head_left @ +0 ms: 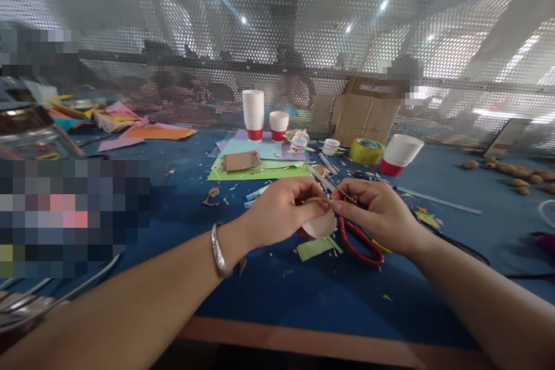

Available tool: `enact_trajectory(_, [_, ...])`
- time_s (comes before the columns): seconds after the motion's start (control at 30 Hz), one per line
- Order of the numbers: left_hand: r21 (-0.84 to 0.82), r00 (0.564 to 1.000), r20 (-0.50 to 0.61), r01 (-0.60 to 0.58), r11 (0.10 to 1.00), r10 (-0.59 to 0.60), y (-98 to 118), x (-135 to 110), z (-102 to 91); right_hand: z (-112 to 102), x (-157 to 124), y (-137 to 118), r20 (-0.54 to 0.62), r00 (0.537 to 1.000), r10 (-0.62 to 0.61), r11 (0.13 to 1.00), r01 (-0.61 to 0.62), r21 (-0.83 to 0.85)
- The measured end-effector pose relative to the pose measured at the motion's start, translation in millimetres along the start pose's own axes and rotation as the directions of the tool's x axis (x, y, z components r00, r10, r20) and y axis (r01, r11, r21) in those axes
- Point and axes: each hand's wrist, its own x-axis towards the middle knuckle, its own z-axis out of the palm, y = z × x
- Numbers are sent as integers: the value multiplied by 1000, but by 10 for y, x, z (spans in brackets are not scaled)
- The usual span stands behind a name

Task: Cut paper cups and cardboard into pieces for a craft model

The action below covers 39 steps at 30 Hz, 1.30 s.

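Note:
My left hand [281,208] is closed round a white paper cup with a red base [321,225], held on its side just above the blue table. My right hand [377,214] grips red-handled scissors [359,243]. Their blades point up and to the left, over the cup's rim near my left fingertips. A thin brownish strip [316,200] lies between the two hands at the cup's edge. A silver bangle [219,251] sits on my left wrist.
Green paper scrap [314,247] lies under the cup. Behind are coloured paper sheets [260,165], a cardboard piece [240,160], stacked cups [253,115], a single cup [278,125], a tipped cup [401,154], yellow-green tape [366,151] and a cardboard box [364,110]. Peanuts [515,173] lie far right.

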Motion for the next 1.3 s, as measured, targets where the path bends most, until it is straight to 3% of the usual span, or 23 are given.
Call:
enact_trajectory(0.17, [17,1000,3,26,1000,-26,72,-19,-11,25,0,-8,4,1000,23,997,-23,79])
enact_trajectory(0.43, [-20,997,-28,66,998,-67,156,-55,3,0,-5,-86,39,999,-12,1000,11,20])
enact_trajectory(0.63, [1,999,-24,41,999,-41,199,-68,-26,-15,0,-104,66,998,-5,993,-3,122])
enact_trajectory(0.73, [-19,996,-16,92,996,-92,263,-70,-61,-4,-11,-153,57,998,-31,987,22,157])
enact_trajectory(0.83, [-12,982,40,183,983,-182,372,-54,-102,25,-33,-204,63,997,-38,986,27,167])
enact_trajectory(0.97, [62,971,120,200,978,-206,582,-21,-193,19,-36,-166,63,998,-22,980,9,199])
enact_trajectory(1.07, [18,985,-30,173,985,-172,682,-18,-302,-58,7,-50,10,999,41,985,-42,169])
enact_trajectory(1.17, [76,988,-78,142,987,-136,600,-29,-417,-122,58,43,0,991,137,989,-137,47])
enact_trajectory(1.3, [284,983,-57,181,942,-172,264,-48,-568,-59,52,26,183,968,172,978,-145,-151])
